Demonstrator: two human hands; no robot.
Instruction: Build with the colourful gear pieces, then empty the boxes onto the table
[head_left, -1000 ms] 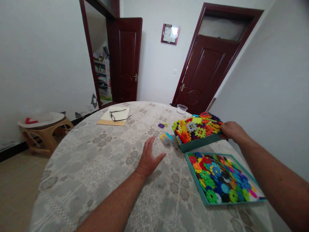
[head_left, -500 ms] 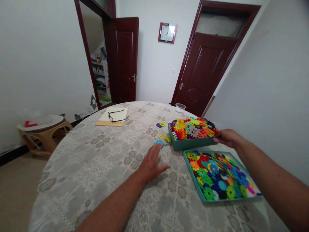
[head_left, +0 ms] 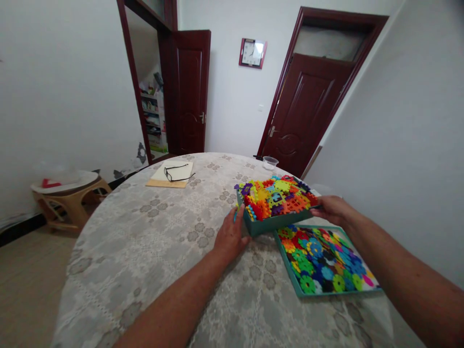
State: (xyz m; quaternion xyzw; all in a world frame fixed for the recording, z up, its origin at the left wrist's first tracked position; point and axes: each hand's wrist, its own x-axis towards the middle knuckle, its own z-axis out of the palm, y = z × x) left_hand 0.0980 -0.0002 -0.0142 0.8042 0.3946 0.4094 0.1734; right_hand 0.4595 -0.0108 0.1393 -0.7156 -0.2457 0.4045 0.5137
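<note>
A green box (head_left: 266, 226) heaped with colourful plastic building pieces (head_left: 279, 195) sits slightly angled on the table. My right hand (head_left: 332, 208) grips its right end, fingers at the rim. Beside the left end, my left hand (head_left: 231, 234) reaches with fingers stretched out and thumb apart, at or very near the box's front left corner; whether it touches is hard to tell. A bit of blue and yellow shows by its fingertips. Just in front lies a shallow green tray (head_left: 299, 290), like a box lid, filled with flower-shaped plastic pieces (head_left: 326, 263).
A round table with a patterned grey cloth (head_left: 174, 270) carries everything. Black-framed glasses (head_left: 167, 174) rest on a pad of paper (head_left: 155, 180) at the far left. A clear plastic bowl (head_left: 270, 163) stands at the far edge. A stool (head_left: 68, 208) is left of the table.
The box has moved left, towards my left hand, with my right hand on it. It now covers the loose pieces that lay on the cloth left of it.
</note>
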